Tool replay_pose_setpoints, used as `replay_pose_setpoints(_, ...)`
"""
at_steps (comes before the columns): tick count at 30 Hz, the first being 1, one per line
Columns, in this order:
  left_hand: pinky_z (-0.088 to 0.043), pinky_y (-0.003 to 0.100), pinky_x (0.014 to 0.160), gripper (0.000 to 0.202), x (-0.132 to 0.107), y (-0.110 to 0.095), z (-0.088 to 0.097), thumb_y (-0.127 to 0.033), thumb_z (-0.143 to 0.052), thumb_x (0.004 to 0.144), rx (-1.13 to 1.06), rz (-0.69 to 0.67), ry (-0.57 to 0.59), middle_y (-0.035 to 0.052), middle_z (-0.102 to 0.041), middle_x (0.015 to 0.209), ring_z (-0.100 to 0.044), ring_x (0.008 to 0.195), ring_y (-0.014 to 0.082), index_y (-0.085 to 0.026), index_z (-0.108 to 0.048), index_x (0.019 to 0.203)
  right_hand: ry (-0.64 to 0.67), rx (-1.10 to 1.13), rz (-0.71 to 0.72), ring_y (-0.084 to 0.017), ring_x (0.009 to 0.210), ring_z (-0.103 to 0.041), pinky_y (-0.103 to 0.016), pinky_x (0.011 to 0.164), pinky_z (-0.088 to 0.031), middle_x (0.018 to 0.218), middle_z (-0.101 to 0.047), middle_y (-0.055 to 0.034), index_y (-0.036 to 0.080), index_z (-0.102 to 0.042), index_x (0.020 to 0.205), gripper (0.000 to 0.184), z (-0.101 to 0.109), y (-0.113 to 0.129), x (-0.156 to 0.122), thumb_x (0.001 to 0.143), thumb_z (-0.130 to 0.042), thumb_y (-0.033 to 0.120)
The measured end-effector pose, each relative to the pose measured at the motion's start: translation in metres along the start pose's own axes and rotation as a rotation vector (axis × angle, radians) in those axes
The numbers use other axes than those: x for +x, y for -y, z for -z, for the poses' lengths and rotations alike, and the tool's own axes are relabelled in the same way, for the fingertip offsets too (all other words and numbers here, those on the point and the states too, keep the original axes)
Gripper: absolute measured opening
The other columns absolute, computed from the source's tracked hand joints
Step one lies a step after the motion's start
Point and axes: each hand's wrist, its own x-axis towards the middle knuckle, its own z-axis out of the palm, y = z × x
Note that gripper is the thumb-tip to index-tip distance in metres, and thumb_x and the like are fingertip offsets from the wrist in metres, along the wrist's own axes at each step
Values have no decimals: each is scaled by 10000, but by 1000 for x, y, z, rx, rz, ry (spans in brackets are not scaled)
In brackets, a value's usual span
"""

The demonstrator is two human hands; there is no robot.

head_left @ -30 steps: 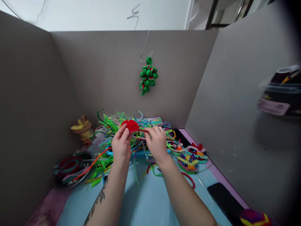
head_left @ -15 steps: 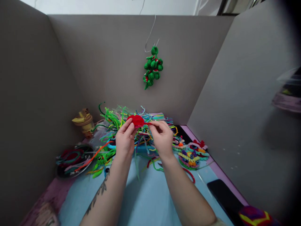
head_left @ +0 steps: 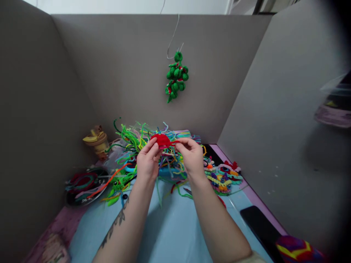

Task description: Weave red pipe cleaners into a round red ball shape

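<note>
A small rounded red piece (head_left: 161,140), which looks fuzzy like coiled pipe cleaner, is held up in front of me. My left hand (head_left: 148,157) pinches its left side between thumb and fingers. From its right side runs a short red strand (head_left: 174,143), and my right hand (head_left: 191,155) is closed on that strand in a pinch. Both hands are raised above the blue work surface (head_left: 170,233). Behind them spreads a heap of colourful pipe cleaners (head_left: 131,137), partly hidden by my hands.
Grey panels (head_left: 131,65) enclose the table on three sides. A green and red ornament (head_left: 177,78) hangs from a wire. At left are a round dark tray (head_left: 95,193) and a tan pot (head_left: 100,144). A phone (head_left: 260,226) and several colourful pieces (head_left: 223,179) lie at right.
Both hands and the red piece have shifted slightly to the right. The view has tilted a little, and the grip of each hand looks the same.
</note>
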Motion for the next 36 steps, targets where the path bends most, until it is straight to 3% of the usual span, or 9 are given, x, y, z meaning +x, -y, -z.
replay_pose_setpoints(20, -496, 263, 745, 286, -1, -2, 0, -180, -778, 604, -7, 43, 6, 37, -731, 834, -659, 714, 115, -177, -717, 883, 27, -86, 82, -132, 637, -565, -252, 609, -457, 681, -619, 24, 202, -660, 734, 47, 2, -4, -1, 703, -626, 193)
replay_pose_setpoints(30, -526, 304, 745, 295, 2, -1, 3, -168, -732, 656, 1, 253, 83, 25, -733, 852, -691, 712, 156, -189, -668, 943, 111, 128, -147, -106, 525, -543, -237, 542, -451, 601, -581, 50, 206, -613, 687, 102, 7, -5, 10, 605, -673, 211)
replay_pose_setpoints(36, -527, 290, 719, 270, 3, -4, 3, -166, -725, 668, 2, 257, 65, 11, -724, 838, -686, 673, 141, -202, -650, 924, 169, 68, -182, -118, 529, -544, -233, 504, -424, 589, -584, 38, 199, -609, 694, 121, 8, -4, 10, 600, -678, 231)
